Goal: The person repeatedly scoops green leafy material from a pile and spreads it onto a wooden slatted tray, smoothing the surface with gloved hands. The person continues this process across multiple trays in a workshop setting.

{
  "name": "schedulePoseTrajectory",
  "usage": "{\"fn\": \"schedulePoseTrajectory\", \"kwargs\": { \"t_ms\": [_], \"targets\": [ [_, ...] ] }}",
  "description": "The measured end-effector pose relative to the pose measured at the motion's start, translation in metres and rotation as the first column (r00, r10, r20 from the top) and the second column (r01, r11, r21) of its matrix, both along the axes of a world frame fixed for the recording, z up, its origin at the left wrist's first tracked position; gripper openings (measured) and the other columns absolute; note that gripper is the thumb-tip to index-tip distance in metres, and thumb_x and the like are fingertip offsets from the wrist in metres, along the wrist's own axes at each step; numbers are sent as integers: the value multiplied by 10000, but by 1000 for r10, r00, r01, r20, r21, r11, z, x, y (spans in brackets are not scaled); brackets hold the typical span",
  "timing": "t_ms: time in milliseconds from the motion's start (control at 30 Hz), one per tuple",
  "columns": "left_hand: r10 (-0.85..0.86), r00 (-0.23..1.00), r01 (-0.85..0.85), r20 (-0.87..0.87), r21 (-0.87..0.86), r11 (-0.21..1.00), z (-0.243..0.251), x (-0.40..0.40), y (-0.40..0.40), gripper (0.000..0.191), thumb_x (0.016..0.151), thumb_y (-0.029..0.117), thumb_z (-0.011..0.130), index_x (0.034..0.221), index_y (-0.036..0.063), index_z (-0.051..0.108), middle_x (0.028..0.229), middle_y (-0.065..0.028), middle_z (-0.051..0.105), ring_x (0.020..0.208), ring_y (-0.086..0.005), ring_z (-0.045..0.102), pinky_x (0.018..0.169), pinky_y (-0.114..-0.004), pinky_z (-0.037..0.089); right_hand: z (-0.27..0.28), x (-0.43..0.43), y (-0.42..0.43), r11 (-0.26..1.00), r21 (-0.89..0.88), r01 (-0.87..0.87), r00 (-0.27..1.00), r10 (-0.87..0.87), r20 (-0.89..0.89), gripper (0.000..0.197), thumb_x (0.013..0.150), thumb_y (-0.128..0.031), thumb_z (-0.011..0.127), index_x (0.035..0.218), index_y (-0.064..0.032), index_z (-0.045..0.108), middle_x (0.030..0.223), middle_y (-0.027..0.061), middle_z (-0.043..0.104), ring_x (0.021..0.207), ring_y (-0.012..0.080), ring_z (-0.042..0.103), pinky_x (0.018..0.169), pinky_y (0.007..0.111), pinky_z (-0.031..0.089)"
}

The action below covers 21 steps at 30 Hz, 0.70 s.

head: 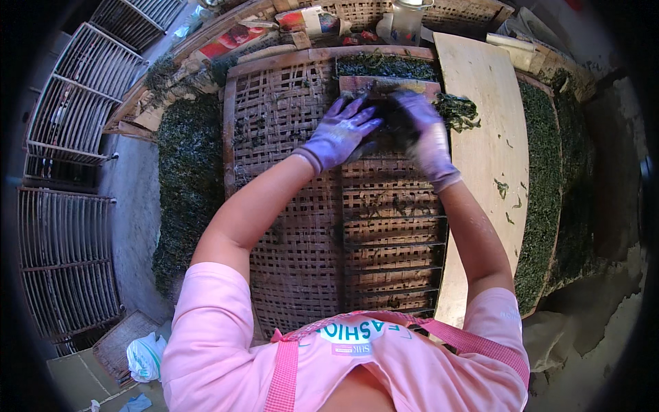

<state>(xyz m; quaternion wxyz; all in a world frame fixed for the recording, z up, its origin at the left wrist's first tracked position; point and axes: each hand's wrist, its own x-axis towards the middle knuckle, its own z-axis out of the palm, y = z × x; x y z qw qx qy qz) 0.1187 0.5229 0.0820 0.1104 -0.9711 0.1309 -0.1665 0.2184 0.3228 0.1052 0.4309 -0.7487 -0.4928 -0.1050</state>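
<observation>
My left hand (340,131), in a purple glove, lies with its fingers apart at the left edge of a dark, wet mass of what looks like seaweed (388,129). On the right side of that mass is my right hand (425,129), gloved alike and blurred; its fingertips are hard to make out. Both hands are above a woven bamboo rack (288,216), near the top end of a narrow frame with thin crossbars (394,232). Beyond them lies a short board (386,85), with a filled strip of dark green seaweed (386,66) behind it. A loose clump (458,110) hangs over the plank's edge.
A long pale wooden plank (484,154) with green scraps runs along the right. Seaweed-covered racks stand right (538,195) and left (185,190). A plastic container (406,23) is at the back. Slatted metal racks (67,252) and a white plastic bag (146,356) are at far left.
</observation>
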Motion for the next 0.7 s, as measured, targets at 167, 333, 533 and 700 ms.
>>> {"fn": "schedulePoseTrajectory", "kwargs": {
  "t_ms": [167, 333, 533, 700],
  "targets": [
    [331, 903, -112, 275, -591, 798, 3, -39, 22, 387, 879, 186, 631, 1263, 159, 590, 1345, -129, 534, 1297, -328, 439, 1118, -438, 278, -30, -3, -2, 932, -297, 207, 947, -116, 299, 631, 787, -28, 521, 1404, -144, 457, 1463, 132, 418, 1365, 324, 366, 1126, 462, 272],
    [427, 878, -112, 216, -775, 622, -44, -36, 50, 307, 850, 72, 649, 1157, 67, 644, 1190, -141, 631, 1133, -287, 572, 1004, -354, 424, -22, -5, 61, 946, -307, -104, 855, 243, 458, 445, 697, -55, 608, 1124, -166, 670, 1355, 103, 522, 1315, 315, 425, 1125, 436, 305],
    [390, 921, -71, 25, -970, 232, -46, -35, 56, 304, 865, 80, 631, 1168, 69, 643, 1197, -131, 638, 1124, -271, 585, 1001, -340, 428, 26, 21, 24, 968, -245, 55, 986, -91, -139, 328, 712, -91, 713, 1039, -107, 699, 1056, 137, 676, 1029, 320, 624, 916, 395, 494],
    [88, 982, -26, 166, -343, 939, -5, -21, -14, 350, 885, 243, 630, 1210, 113, 626, 1297, -82, 579, 1301, -301, 441, 1141, -466, 226, -6, -3, 10, 986, 65, 154, 986, -149, -75, 282, 837, -150, 648, 1093, -35, 667, 1103, 179, 660, 1047, 330, 625, 928, 390, 492]
  ]
}}
